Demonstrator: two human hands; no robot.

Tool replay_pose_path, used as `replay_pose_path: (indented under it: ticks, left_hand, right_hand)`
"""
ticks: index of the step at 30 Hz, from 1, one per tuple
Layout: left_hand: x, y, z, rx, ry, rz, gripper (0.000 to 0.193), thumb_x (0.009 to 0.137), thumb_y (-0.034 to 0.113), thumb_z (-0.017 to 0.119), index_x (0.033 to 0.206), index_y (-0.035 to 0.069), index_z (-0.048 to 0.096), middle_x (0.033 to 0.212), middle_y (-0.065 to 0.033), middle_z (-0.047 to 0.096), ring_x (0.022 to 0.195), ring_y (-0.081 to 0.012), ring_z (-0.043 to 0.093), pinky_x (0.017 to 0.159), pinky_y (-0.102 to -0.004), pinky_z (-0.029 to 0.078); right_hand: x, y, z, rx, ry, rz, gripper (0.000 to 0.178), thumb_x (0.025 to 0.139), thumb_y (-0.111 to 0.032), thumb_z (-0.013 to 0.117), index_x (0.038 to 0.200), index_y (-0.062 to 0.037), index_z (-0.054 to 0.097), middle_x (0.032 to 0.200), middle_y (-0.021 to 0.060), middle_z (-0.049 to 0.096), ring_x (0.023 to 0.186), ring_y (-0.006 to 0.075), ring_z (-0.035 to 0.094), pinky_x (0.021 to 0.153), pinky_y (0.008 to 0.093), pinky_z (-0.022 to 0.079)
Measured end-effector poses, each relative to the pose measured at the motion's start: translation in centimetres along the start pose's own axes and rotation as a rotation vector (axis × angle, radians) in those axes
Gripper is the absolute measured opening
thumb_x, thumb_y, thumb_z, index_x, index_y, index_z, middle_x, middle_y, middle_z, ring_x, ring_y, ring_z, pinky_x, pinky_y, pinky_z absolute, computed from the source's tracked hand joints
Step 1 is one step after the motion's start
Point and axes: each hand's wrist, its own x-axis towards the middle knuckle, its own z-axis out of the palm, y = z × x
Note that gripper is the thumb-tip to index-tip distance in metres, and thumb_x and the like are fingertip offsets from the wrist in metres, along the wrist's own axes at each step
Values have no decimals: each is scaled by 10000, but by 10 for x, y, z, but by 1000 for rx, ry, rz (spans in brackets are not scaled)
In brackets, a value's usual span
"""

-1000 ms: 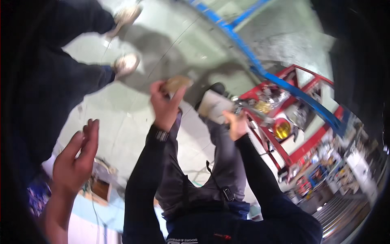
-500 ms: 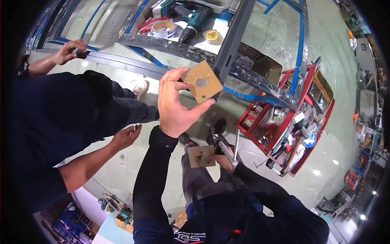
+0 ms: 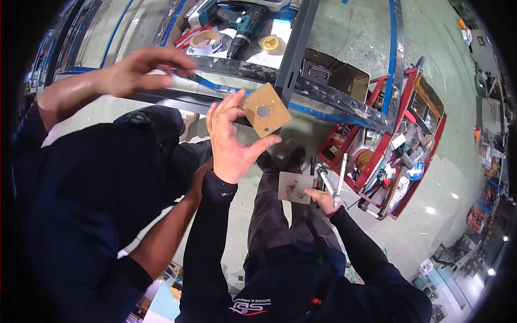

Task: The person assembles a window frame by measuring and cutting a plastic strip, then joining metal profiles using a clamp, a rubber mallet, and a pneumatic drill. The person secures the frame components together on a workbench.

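My left hand (image 3: 229, 141) grips a tan square plate (image 3: 276, 110) by its left edge, thumb below and fingers above. The plate has a round hole in its middle and a smaller one near a corner. It is held up by the dark steel bar (image 3: 291, 70); whether they touch I cannot tell. Lower down, my right hand (image 3: 323, 201) is closed on a lighter square plate (image 3: 286, 180) with a dark-marked centre. A silver metal tool with long bars (image 3: 329, 185) is held in the same hand, its kind unclear.
On my left a co-worker reaches a hand (image 3: 142, 72) over the frame's dark rail (image 3: 161, 97). A teal drill (image 3: 245, 33), a tape roll (image 3: 205, 41) and a yellow-lidded tin (image 3: 270, 44) lie on a board. Right of me stands a red tool cart (image 3: 369, 172), crowded with tools.
The co-worker's upper hand has left the rail's end and moved right, nearer my left hand; their lower hand came close to my wrist. My right hand, with plate and tool, moved up and right.
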Motion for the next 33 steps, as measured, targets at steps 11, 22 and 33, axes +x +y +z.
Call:
replay_pose_path:
  ticks: [11,22,33]
  left_hand:
    - [-176,16,65,-1307,-497,-1267,341,1019,172,526,1321,14,501,1267,-87,598,1160,-152,567,1002,-316,437]
    - [-126,-94,106,-1553,18,-1270,419,998,386,530,1315,115,489,1273,-53,571,1202,-228,551,967,-439,466]
    - [-78,-75,77,-2109,-5,-1246,375,988,281,545,1319,109,510,1198,-54,578,1123,-212,553,914,-396,473]
  right_hand:
    - [-14,-68,11,17,-101,108,257,896,-239,718,956,-73,531,709,-20,517,614,72,469,562,236,365]
    - [-63,-139,-22,-398,52,-323,458,966,-305,619,1323,-66,459,911,75,557,753,164,563,704,305,462]
    - [-91,-222,8,-97,246,-622,290,991,-189,602,1212,-29,504,1192,95,565,796,106,623,514,220,490]
